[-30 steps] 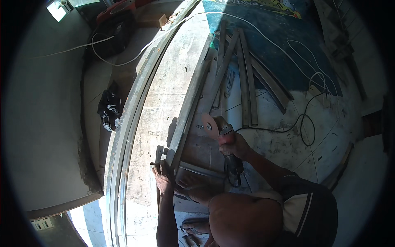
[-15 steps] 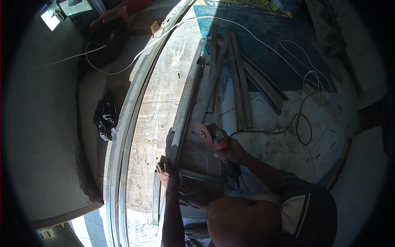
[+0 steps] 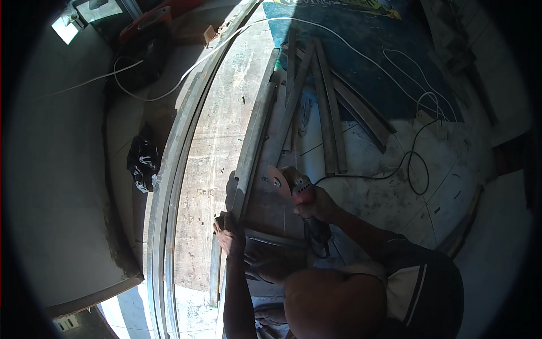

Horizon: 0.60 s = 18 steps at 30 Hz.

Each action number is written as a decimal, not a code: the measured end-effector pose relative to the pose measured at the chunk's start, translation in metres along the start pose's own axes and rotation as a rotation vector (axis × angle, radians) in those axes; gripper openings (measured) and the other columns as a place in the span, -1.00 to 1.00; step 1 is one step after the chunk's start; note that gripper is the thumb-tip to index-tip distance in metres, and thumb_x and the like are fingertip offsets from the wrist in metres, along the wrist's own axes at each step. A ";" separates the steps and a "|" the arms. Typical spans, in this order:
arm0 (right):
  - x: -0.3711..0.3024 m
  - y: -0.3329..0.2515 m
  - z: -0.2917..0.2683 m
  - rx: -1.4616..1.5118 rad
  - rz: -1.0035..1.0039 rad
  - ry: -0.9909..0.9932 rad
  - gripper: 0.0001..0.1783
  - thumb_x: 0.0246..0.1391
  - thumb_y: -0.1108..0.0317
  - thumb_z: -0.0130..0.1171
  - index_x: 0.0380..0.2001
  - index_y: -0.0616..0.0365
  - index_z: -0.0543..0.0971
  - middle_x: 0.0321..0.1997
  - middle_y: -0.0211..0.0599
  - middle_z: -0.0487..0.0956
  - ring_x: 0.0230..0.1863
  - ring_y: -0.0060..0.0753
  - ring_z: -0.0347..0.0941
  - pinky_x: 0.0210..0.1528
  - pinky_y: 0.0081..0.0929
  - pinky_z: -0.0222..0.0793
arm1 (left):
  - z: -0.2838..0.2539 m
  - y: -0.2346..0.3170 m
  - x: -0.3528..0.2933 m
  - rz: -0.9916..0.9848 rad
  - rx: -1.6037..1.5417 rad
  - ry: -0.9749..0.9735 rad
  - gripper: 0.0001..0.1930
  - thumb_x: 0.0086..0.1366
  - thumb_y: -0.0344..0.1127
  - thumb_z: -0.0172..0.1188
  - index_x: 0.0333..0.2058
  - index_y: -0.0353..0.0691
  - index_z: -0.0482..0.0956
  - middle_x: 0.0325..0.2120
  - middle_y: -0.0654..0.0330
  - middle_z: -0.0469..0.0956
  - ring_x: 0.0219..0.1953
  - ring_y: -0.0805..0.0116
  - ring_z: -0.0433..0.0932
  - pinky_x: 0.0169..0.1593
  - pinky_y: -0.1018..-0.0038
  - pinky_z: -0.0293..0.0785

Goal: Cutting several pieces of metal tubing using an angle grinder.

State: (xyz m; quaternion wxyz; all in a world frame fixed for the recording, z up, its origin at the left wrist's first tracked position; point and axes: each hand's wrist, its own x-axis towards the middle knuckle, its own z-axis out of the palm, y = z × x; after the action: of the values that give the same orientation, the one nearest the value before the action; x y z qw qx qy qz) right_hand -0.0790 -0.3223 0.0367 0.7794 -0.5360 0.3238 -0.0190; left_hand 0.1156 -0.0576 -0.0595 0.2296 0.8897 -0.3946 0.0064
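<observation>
My right hand [image 3: 317,204] is wrapped round the red and dark body of an angle grinder [image 3: 305,195]. The grinder's thin reddish disc [image 3: 278,182] stands beside a long grey metal bar [image 3: 252,144], apart from it. To the left, my left hand [image 3: 230,237] is closed at the near end of this bar, with its fingers bent over the metal. A small dark metal piece [image 3: 222,217] shows at those fingertips; whether it is loose or part of a bar I cannot tell. Below the hand lies a short metal bar [image 3: 215,271].
Long metal bars [image 3: 172,198] run along the left of a worn board [image 3: 212,164]. Several cut bars [image 3: 327,107] lie crossed ahead. A white cable [image 3: 333,35] crosses the far side, and a black cord [image 3: 372,181] loops on the right. A black plastic bag [image 3: 143,161] lies left.
The view has shifted very slightly. Both hands and the grinder keep almost the same places beside the bar.
</observation>
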 end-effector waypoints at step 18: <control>-0.001 -0.001 0.008 -0.084 -0.003 -0.017 -0.48 -0.11 0.52 0.41 -0.04 0.22 0.46 -0.33 -0.42 0.52 -0.43 -0.59 0.47 -0.41 -0.52 0.43 | -0.019 0.024 0.020 -0.140 -0.139 0.029 -0.64 0.18 -0.24 0.33 -0.08 -0.23 0.54 -0.22 -0.03 0.57 -0.07 -0.08 0.49 0.05 0.05 0.36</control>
State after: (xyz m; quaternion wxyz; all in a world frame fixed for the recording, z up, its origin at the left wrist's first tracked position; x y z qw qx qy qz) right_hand -0.0754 -0.3153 0.0398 0.7588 -0.5689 0.3171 -0.0020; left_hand 0.1151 -0.0776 -0.0289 0.2963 0.8968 -0.3276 -0.0244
